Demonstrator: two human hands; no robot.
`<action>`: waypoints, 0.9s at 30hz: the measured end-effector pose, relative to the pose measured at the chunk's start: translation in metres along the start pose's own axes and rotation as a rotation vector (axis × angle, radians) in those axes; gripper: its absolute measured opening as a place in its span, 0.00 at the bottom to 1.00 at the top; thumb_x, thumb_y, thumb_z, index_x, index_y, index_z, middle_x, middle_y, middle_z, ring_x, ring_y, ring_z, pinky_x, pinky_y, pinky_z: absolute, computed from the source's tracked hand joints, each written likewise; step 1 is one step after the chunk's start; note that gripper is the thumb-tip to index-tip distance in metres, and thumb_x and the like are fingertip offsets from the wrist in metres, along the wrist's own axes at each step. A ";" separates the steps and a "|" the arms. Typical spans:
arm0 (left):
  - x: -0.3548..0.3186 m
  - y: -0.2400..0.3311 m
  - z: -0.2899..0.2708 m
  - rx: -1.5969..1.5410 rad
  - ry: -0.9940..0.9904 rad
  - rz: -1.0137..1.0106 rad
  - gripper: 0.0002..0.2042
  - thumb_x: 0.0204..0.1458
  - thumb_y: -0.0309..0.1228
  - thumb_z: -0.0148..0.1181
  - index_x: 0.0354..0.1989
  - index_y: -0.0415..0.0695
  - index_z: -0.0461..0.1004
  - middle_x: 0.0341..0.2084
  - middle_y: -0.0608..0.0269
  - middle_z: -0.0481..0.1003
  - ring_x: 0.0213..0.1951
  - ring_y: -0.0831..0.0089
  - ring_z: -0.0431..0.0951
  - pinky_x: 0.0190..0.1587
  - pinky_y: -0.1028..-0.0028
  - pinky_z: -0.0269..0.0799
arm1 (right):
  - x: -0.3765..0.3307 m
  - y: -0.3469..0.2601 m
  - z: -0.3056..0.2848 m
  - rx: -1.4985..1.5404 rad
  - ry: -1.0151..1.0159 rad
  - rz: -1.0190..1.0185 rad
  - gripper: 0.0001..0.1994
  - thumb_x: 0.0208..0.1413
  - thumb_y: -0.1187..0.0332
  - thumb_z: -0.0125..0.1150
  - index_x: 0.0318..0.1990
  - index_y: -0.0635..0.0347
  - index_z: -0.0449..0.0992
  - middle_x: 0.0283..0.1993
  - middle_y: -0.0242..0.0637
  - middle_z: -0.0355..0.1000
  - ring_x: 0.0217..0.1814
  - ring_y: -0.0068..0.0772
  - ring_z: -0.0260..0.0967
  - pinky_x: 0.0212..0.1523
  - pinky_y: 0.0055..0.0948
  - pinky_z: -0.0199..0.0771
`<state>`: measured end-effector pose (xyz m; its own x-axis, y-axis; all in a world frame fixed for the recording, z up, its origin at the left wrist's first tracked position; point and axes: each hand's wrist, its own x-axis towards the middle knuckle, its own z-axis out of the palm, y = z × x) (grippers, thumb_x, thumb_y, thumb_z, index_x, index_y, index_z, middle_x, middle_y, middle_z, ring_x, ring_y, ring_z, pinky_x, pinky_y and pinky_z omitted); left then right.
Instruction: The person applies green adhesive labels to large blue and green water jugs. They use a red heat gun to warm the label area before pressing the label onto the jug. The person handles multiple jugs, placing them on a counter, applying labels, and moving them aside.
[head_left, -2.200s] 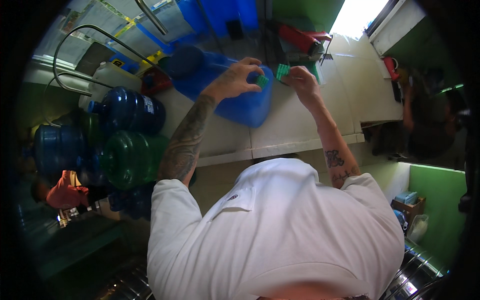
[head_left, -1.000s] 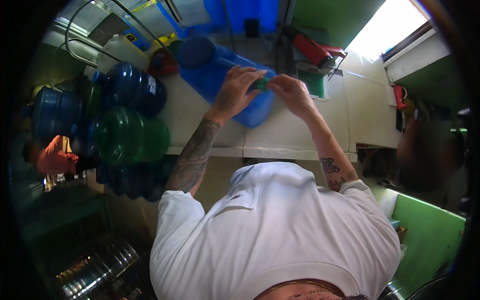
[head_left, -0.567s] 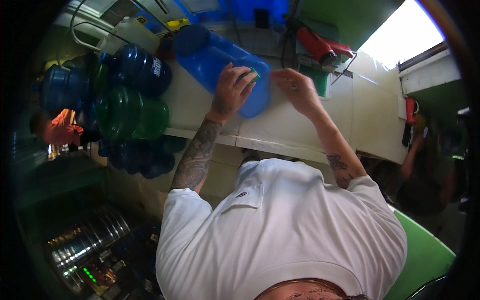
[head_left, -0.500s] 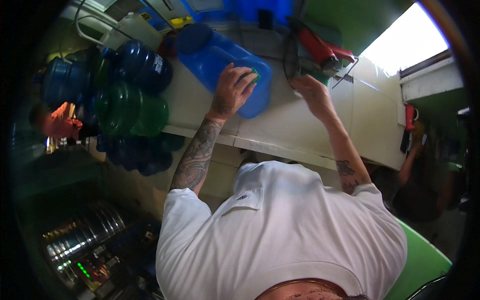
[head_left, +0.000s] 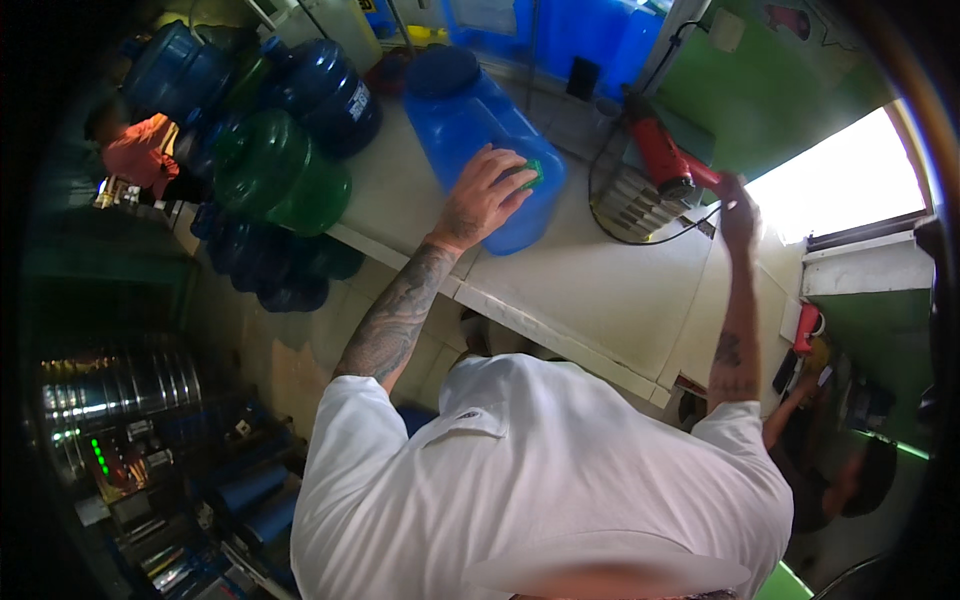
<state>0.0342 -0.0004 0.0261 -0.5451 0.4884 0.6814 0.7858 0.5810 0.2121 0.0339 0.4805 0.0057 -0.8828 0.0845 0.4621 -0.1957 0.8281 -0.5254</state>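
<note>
Left hand [head_left: 484, 192]: grip pinching small green piece [head_left: 535, 174] at blue plastic jug [head_left: 468, 125] | Right hand [head_left: 740, 215]: at red pistol-shaped tool [head_left: 658, 152], grip unclear

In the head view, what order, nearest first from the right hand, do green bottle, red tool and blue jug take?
1. Red tool, its handle at the right hand
2. Blue jug, left of the tool
3. Green bottle, farther left
</note>
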 end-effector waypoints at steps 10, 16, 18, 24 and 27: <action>-0.005 -0.002 0.007 0.012 0.039 -0.009 0.19 0.51 0.27 0.70 0.53 0.53 0.78 0.52 0.65 0.73 0.59 0.63 0.72 0.69 0.52 0.65 | 0.081 0.027 0.054 -0.301 -0.542 -0.097 0.30 0.52 0.61 0.68 0.63 0.52 0.70 0.58 0.47 0.73 0.61 0.54 0.71 0.60 0.47 0.72; -0.007 -0.001 0.010 -0.019 0.032 -0.039 0.19 0.52 0.26 0.69 0.53 0.52 0.78 0.53 0.64 0.72 0.60 0.61 0.72 0.69 0.51 0.64 | 0.025 -0.018 0.066 -0.062 -0.291 -0.111 0.25 0.54 0.66 0.65 0.61 0.55 0.72 0.59 0.47 0.73 0.61 0.51 0.72 0.58 0.43 0.73; -0.006 -0.001 0.009 -0.027 0.040 -0.045 0.18 0.53 0.25 0.69 0.53 0.52 0.78 0.53 0.64 0.72 0.60 0.61 0.72 0.69 0.51 0.64 | -0.010 -0.030 0.079 -0.141 -0.206 -0.291 0.25 0.58 0.66 0.64 0.64 0.56 0.70 0.60 0.46 0.74 0.63 0.46 0.72 0.61 0.39 0.73; -0.005 0.001 0.008 -0.040 0.038 -0.054 0.17 0.50 0.24 0.69 0.50 0.50 0.79 0.51 0.62 0.73 0.58 0.60 0.74 0.68 0.49 0.65 | -0.088 -0.059 0.045 0.408 -0.597 0.256 0.16 0.61 0.68 0.64 0.56 0.54 0.78 0.59 0.42 0.75 0.60 0.34 0.73 0.60 0.36 0.74; -0.004 0.002 0.008 -0.042 0.031 -0.069 0.16 0.54 0.26 0.69 0.52 0.51 0.79 0.51 0.62 0.74 0.58 0.60 0.74 0.68 0.48 0.65 | -0.096 -0.079 0.019 0.507 -0.772 0.542 0.15 0.57 0.67 0.71 0.51 0.54 0.80 0.47 0.38 0.79 0.49 0.30 0.77 0.51 0.32 0.78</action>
<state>0.0358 0.0042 0.0187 -0.5897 0.4271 0.6855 0.7584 0.5846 0.2881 0.1262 0.3968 -0.0110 -0.9017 -0.1490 -0.4060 0.3059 0.4438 -0.8423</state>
